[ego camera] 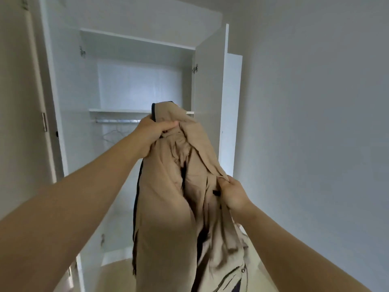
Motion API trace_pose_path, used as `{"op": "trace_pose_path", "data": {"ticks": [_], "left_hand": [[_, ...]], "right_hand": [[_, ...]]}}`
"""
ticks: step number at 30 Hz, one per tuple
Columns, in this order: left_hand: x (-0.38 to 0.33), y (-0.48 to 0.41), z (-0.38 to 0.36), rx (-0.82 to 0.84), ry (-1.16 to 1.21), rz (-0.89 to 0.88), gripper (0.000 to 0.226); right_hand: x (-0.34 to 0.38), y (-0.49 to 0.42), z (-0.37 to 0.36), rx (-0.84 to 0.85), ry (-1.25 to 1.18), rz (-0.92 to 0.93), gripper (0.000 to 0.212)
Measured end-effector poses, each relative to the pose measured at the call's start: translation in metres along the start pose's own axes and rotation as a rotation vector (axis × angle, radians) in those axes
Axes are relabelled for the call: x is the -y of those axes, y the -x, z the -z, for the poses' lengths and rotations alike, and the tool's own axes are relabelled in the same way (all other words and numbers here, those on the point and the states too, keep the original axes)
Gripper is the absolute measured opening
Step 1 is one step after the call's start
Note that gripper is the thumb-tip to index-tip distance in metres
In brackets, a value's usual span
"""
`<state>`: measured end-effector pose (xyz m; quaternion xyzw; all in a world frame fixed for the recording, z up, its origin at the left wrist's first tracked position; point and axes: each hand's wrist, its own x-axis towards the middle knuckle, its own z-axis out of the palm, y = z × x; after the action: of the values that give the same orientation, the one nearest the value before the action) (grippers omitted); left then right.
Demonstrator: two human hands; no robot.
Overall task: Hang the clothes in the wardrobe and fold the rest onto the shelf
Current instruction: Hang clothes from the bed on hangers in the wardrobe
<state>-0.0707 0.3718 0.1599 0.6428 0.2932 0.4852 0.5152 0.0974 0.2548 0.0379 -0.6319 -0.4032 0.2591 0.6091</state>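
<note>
Beige fabric jacket with dark lining held up before open white wardrobe.
Left grip clenched on its top, level with metal rail; right grip pinching a fold lower down.

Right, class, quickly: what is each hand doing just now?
Left hand: closed, gripping the beige jacket near its top.
Right hand: closed, pinching a fold of the same jacket lower down.
</note>
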Motion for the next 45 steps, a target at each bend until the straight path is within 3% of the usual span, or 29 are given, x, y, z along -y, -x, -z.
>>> {"op": "trace_pose_path", "data": {"ticks": [2, 7, 9, 11, 13, 16, 18, 21, 23, 25, 27, 29, 31, 32, 38, 41, 45], "left_hand": [[0.01, -0.003, 0.01, -0.024, -0.112, 0.029, 0.04], [0.042, 0.0, 0.035, -0.216, -0.225, 0.115, 0.103], [0.047, 0.008, 0.047, -0.162, -0.126, 0.228, 0.097], [0.048, 0.017, 0.059, -0.045, -0.047, 0.339, 0.071], [0.05, 0.027, 0.068, -0.033, -0.05, 0.438, 0.052], [0.057, 0.035, 0.076, -0.083, 0.172, 0.563, 0.054], [0.058, 0.037, 0.073, -0.133, 0.413, 0.501, 0.06], [0.056, 0.037, 0.061, -0.275, 0.863, 0.243, 0.063], [0.053, 0.039, 0.055, -0.252, 0.923, 0.121, 0.067], [0.051, 0.041, 0.046, -0.102, 0.726, 0.093, 0.062], [0.053, 0.043, 0.035, 0.012, 0.324, 0.138, 0.046], [0.064, 0.046, 0.022, 0.259, -0.102, 0.274, 0.055], [0.077, 0.054, 0.006, 0.541, -0.268, 0.475, 0.044], [0.084, 0.058, 0.001, 0.577, -0.275, 0.551, 0.038], [0.099, 0.045, -0.011, 0.402, -0.035, 0.653, 0.021], [0.09, 0.031, -0.015, 0.224, 0.16, 0.567, 0.016], [0.077, 0.006, -0.01, -0.037, 0.314, 0.398, 0.017]], "right_hand": [[0.007, -0.009, -0.001, -0.01, -0.088, 0.023, 0.029], [0.037, -0.026, -0.008, 0.01, -0.201, 0.14, 0.025], [0.047, -0.029, -0.008, 0.005, -0.146, 0.199, 0.026], [0.053, -0.03, -0.008, -0.008, -0.12, 0.224, 0.034], [0.058, -0.029, -0.009, 0.031, -0.121, 0.227, 0.034], [0.071, -0.022, -0.015, 0.198, -0.093, 0.132, 0.026], [0.078, -0.017, -0.02, 0.301, -0.118, 0.002, 0.028], [0.081, -0.015, -0.024, 0.348, -0.257, -0.188, 0.032], [0.081, -0.017, -0.023, 0.314, -0.339, -0.277, 0.037], [0.079, -0.019, -0.019, 0.253, -0.392, -0.339, 0.04], [0.077, -0.02, -0.017, 0.217, -0.432, -0.341, 0.04], [0.071, -0.021, -0.019, 0.225, -0.403, -0.345, 0.043], [0.063, -0.02, -0.021, 0.299, -0.373, -0.346, 0.054], [0.059, -0.021, -0.021, 0.334, -0.358, -0.345, 0.061], [0.043, -0.038, -0.012, 0.25, -0.329, -0.293, 0.054], [0.038, -0.05, -0.013, 0.268, -0.333, -0.212, 0.044], [0.016, -0.057, -0.014, 0.294, -0.143, -0.079, 0.026]]}}
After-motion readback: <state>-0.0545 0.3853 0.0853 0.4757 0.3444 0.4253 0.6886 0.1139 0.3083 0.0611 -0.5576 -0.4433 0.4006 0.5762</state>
